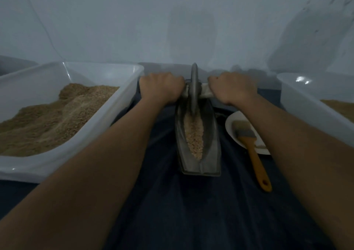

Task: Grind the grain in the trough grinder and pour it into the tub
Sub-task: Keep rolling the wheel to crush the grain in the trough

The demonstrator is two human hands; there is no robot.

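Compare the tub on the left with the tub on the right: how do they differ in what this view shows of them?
The left tub shows nearly whole, while the right tub is cut off by the frame edge. The left tub holds a high heap of brown ground grain; the right tub shows only a flat tan strip. Both are pale translucent plastic, flanking the trough grinder.

Grain (pixel 194 134) fills dark trough grinder (pixel 210 154) beside tub (pixel 103 119).

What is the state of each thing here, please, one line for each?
Left hand: grips the axle.
Right hand: grips the axle.
Grinding wheel: upright, at the trough's far end.
Trough: holds coarse grain.
Left tub: heaped with ground grain.
Right tub: partly filled.
Brush: lying on the plate, unused.
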